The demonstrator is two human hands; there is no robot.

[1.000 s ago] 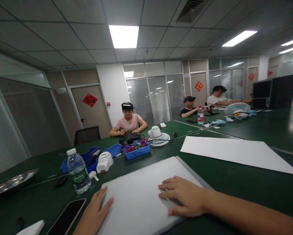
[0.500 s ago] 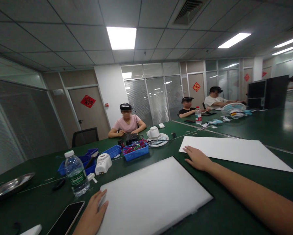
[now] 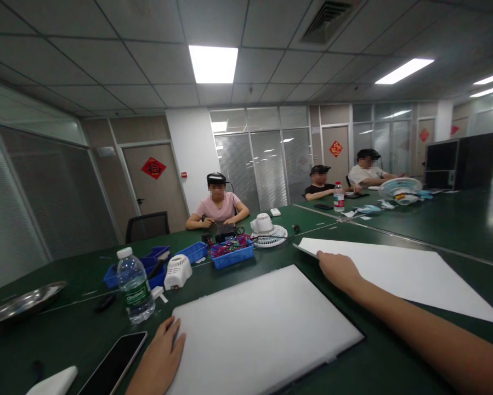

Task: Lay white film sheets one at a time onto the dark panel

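Note:
A flat white panel [image 3: 262,329] with a dark rim along its right side lies in front of me on the green table. My left hand [image 3: 160,351] rests at the panel's left edge, thumb apart from the fingers. To the right is a large thin white sheet [image 3: 411,274]. My right hand [image 3: 340,272] is closed on the sheet's near left edge, which is raised a little off the table; its fingertips are partly hidden. A phone [image 3: 113,363] with a dark screen lies left of my left hand.
A water bottle [image 3: 135,291] stands beyond the phone. Farther off are a blue tray of wires [image 3: 233,257], a white fan part [image 3: 268,233], a white housing [image 3: 177,271] and a metal dish [image 3: 24,304]. One person [image 3: 217,207] sits opposite; two others sit farther right.
My right hand has gone from lying spread by the sheet's edge to gripping it, and that edge has lifted slightly. My left hand stays at the panel. The view has shifted slightly left.

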